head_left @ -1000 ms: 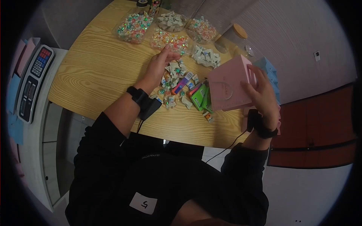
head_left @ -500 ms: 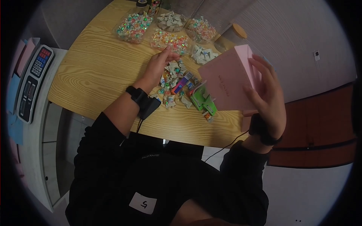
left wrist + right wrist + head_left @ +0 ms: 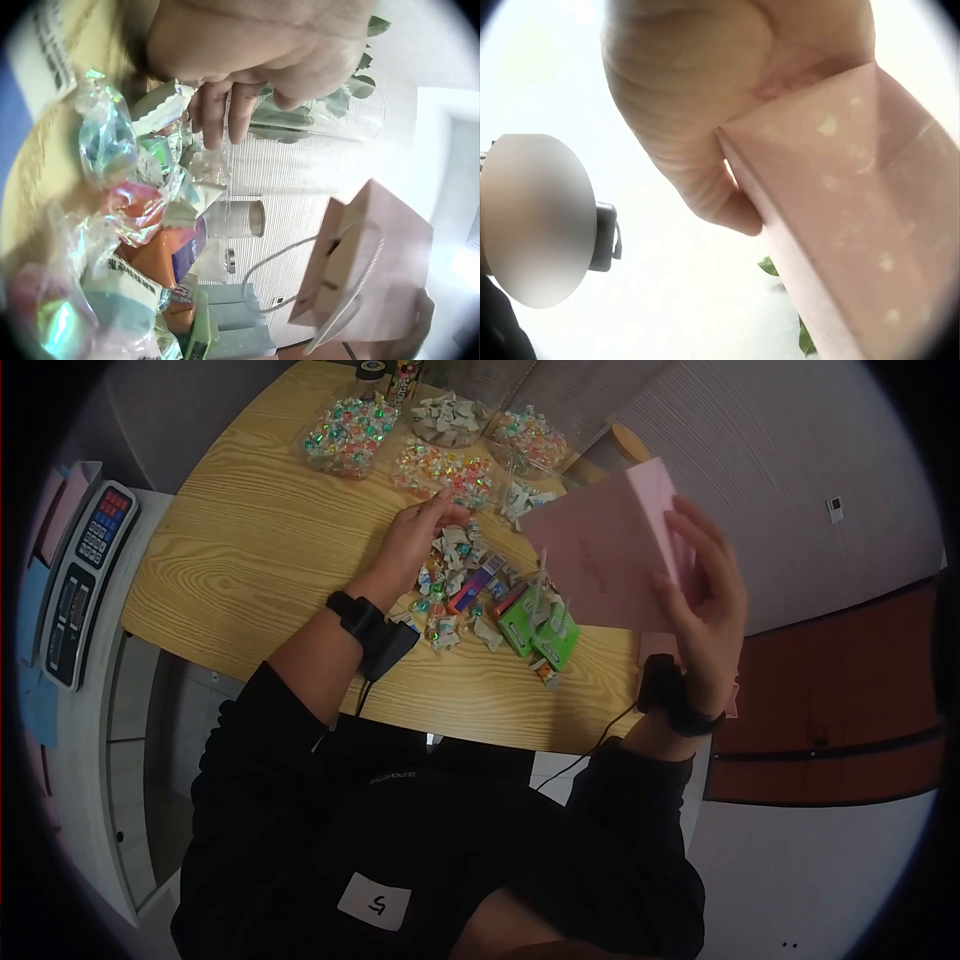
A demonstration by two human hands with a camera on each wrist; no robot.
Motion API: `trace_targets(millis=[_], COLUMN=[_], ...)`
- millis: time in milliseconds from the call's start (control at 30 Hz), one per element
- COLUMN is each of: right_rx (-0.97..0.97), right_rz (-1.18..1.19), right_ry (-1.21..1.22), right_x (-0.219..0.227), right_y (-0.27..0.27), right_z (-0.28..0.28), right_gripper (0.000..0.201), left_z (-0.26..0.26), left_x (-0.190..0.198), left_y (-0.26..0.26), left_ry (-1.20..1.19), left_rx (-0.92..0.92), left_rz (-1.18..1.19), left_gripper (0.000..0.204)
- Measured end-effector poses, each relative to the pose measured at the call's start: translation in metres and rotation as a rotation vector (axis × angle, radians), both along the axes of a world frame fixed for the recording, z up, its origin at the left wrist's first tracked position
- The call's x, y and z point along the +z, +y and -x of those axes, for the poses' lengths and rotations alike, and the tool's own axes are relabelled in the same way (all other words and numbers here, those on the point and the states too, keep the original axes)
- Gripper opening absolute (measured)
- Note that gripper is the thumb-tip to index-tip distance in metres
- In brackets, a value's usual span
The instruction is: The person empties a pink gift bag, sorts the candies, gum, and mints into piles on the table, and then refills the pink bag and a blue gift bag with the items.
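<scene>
Wood-grain surface (image 3: 250, 560), rounded edge, with a pile of sweets on it. At the far end sit clear containers of wrapped candy: I count five, three with shiny multicoloured candies (image 3: 348, 435) and two with pale grey-white ones (image 3: 447, 417), though the fisheye view makes that count a bit shaky.

Right hand (image 3: 700, 595) holds a pink paper bag (image 3: 600, 565) up off the surface, tilted, fingers wrapped round its far side and thumb on the near edge. Left wrist view shows the bag's white cord handles (image 3: 300, 262) hanging loose.

Left hand (image 3: 415, 540) rests over the loose candy heap (image 3: 455, 585) in the middle of the surface, fingers bent down into the wrappers. Can't tell if it's actually pinching one.

Beside the heap, under the bag: two green packets (image 3: 540, 630), plus an orange-and-purple pack (image 3: 475, 588).

Off to the left, a scale with a keypad (image 3: 85, 580) sits on a separate white counter. A jar with a wooden lid (image 3: 625, 445) stands behind the bag, mostly blocked by it. Both wrists wear black straps with cables.
</scene>
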State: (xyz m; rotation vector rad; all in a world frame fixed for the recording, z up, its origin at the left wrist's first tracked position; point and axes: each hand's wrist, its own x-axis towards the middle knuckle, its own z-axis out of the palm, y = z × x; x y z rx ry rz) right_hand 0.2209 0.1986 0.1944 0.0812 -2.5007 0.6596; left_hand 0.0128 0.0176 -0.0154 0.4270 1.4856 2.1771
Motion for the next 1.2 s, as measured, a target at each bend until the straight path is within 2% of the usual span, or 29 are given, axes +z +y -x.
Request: trace_targets(millis=[33, 100, 167, 200, 267, 300, 333, 400, 467, 500, 600, 767, 833, 867, 900, 967, 1000, 1033, 1100, 1133, 1200], right_rx=[-0.009, -0.003, 0.028, 0.023, 0.198, 0.250, 0.304, 0.369, 0.119, 0.104, 0.290, 0.646, 0.795, 0.873, 1.065, 0.715, 0.747, 0.748, 0.542, 0.579, 0.560], right_rz=[0.058, 0.108, 0.530, 0.530, 0.996, 1.189, 1.377, 1.553, 1.552, 1.546, 1.603, 1.709, 1.765, 1.790, 1.926, 1.855, 1.820, 1.826, 1.662, 1.583, 1.556], right_ry=[0.117, 0.162, 0.180, 0.187, 0.161, 0.187, 0.217, 0.165, 0.245, 0.269, 0.268, 0.243, 0.225, 0.216, 0.214, 0.249, 0.233, 0.240, 0.189, 0.162, 0.119], right_x=[-0.003, -0.008, -0.016, -0.026, -0.054, -0.066, -0.080, -0.118, -0.132, -0.133, -0.134, -0.133, -0.132, -0.131, -0.129, -0.132, -0.133, -0.132, -0.131, -0.130, -0.131], right_y=[0.003, 0.014, 0.021, 0.034, 0.068, 0.070, 0.072, 0.096, 0.077, 0.074, 0.064, 0.054, 0.052, 0.052, 0.051, 0.045, 0.039, 0.033, 0.021, 0.017, 0.016], right_z=[0.000, -0.001, 0.004, 0.008, 0.017, 0.021, 0.025, 0.018, 0.015, 0.017, 0.020, 0.027, 0.031, 0.033, 0.038, 0.042, 0.044, 0.046, 0.049, 0.050, 0.050], right_gripper=[0.051, 0.049, 0.049, 0.049, 0.048, 0.048, 0.048, 0.060, 0.065, 0.065, 0.062, 0.058, 0.056, 0.055, 0.066, 0.052, 0.053, 0.053, 0.053, 0.054, 0.052], left_z=[0.000, -0.001, -0.005, -0.007, -0.010, -0.012, -0.013, -0.014, -0.016, -0.017, -0.020, -0.046, -0.053, -0.058, -0.065, -0.074, -0.073, -0.071, -0.065, -0.063, -0.058], left_x=[-0.001, -0.003, 0.007, 0.006, 0.005, 0.009, 0.009, 0.006, 0.005, 0.004, 0.009, 0.051, 0.057, 0.060, 0.063, 0.071, 0.073, 0.075, 0.076, 0.076, 0.075], left_y=[0.000, 0.000, -0.002, -0.001, 0.000, -0.003, -0.004, -0.001, 0.001, 0.001, 0.000, -0.005, -0.008, -0.009, -0.009, -0.007, -0.007, -0.011, -0.020, -0.023, -0.029], left_ry=[0.005, 0.010, -0.027, -0.021, 0.155, 0.268, 0.285, 0.329, 0.365, 0.379, 0.450, 0.621, 0.865, 0.850, 0.848, 0.805, 0.902, 0.905, 1.260, 1.260, 1.284], left_rx=[-0.001, -0.014, -0.049, -0.055, -0.040, -0.020, -0.028, -0.044, -0.019, 0.027, 0.046, -0.022, -0.001, -0.037, -0.046, -0.021, 0.014, 0.008, 0.219, 0.216, 0.203], left_rz=[-0.009, -0.008, 0.046, 0.046, 0.040, 0.145, 0.132, 0.140, 0.150, 0.183, 0.235, 0.231, 0.155, 0.095, 0.114, -0.178, -0.213, -0.207, 0.087, 0.089, 0.213], left_gripper=[0.052, 0.052, 0.042, 0.042, 0.036, 0.030, 0.030, 0.025, 0.022, 0.020, 0.018, 0.021, 0.031, 0.051, 0.051, 0.069, 0.082, 0.082, 0.078, 0.078, 0.061])
